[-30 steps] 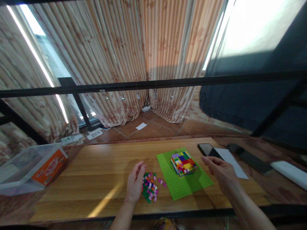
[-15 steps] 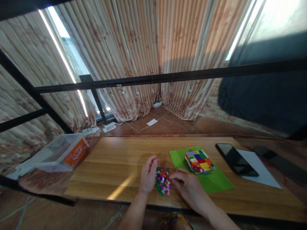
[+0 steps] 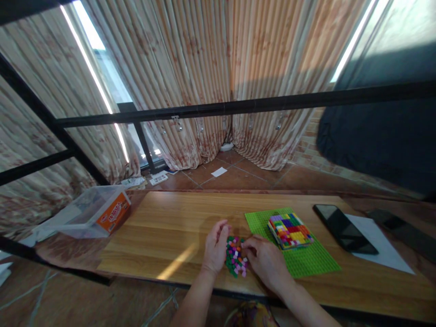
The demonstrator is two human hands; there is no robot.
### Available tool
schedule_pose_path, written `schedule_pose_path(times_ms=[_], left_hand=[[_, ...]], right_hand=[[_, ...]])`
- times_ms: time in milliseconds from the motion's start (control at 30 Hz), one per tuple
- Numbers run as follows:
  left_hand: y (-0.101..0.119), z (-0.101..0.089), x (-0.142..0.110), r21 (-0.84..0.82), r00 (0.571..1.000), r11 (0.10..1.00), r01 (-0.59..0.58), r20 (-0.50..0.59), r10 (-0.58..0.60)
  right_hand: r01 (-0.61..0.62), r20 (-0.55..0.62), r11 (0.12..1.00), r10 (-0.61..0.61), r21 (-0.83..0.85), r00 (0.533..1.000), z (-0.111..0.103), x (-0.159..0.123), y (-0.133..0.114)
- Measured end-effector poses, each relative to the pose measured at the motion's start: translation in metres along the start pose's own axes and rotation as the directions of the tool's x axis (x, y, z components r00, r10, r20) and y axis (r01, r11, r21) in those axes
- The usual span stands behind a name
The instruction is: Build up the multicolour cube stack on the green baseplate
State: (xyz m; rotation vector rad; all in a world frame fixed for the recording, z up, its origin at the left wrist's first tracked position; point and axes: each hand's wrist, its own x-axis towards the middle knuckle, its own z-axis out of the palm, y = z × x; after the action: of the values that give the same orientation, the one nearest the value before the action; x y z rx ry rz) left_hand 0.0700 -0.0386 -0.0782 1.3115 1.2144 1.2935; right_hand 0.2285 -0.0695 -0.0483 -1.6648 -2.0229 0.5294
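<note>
A small pile of loose toy bricks, in green, pink, purple, white and orange, lies on the wooden table between my hands. My left hand rests at the left side of the pile, fingers loosely curved and apart, holding nothing. At the pile's right edge my right hand has its thumb and forefinger pinched together; whatever is between the tips is too small to make out. Behind and right of it, a square block of multicoloured bricks sits on a green baseplate, whose near left part my right hand hides.
A black phone lies right of the baseplate, partly over a white sheet of paper. Off the table's left end stands a clear plastic box with an orange label. A black metal bar crosses beyond the wooden table.
My right hand has moved left from beside the brick block to the edge of the loose pile. My left hand stays by the pile. The view has shifted, uncovering the phone.
</note>
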Motion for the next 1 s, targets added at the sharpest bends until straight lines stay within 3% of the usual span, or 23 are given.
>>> schedule_pose_path(times_ms=[100,367,567,667,800,900,1000], left_hand=[[0.001,-0.001,0.0,0.014,1.0,1.0,-0.003,0.007,0.002],[0.003,-0.001,0.0,0.005,1.0,1.0,-0.004,0.014,0.004],[0.003,-0.002,0.0,0.013,1.0,1.0,-0.008,0.016,0.008],[0.001,-0.002,0.001,-0.009,1.0,1.0,0.004,-0.001,-0.004],[0.001,-0.002,0.003,-0.006,1.0,1.0,0.031,-0.005,-0.031],[0.006,-0.002,0.003,0.008,0.999,0.999,0.044,-0.012,-0.044],[0.013,-0.001,0.002,0.004,0.998,0.998,0.06,-0.014,-0.06]], right_hand=[[-0.007,-0.006,1.0,0.007,-0.015,1.0,-0.003,0.002,0.0],[0.156,0.084,0.983,-0.149,-0.092,0.985,0.007,0.008,-0.009],[0.169,0.028,0.979,-0.167,-0.111,0.986,0.005,0.009,-0.011],[0.134,-0.055,0.991,-0.134,-0.006,0.989,-0.005,0.006,-0.015],[0.073,-0.115,0.958,-0.042,0.276,0.993,-0.024,0.002,-0.012],[0.046,-0.198,0.885,0.053,0.462,0.979,-0.041,-0.002,0.005],[0.037,-0.331,0.784,0.217,0.619,0.918,-0.064,-0.007,0.036]])
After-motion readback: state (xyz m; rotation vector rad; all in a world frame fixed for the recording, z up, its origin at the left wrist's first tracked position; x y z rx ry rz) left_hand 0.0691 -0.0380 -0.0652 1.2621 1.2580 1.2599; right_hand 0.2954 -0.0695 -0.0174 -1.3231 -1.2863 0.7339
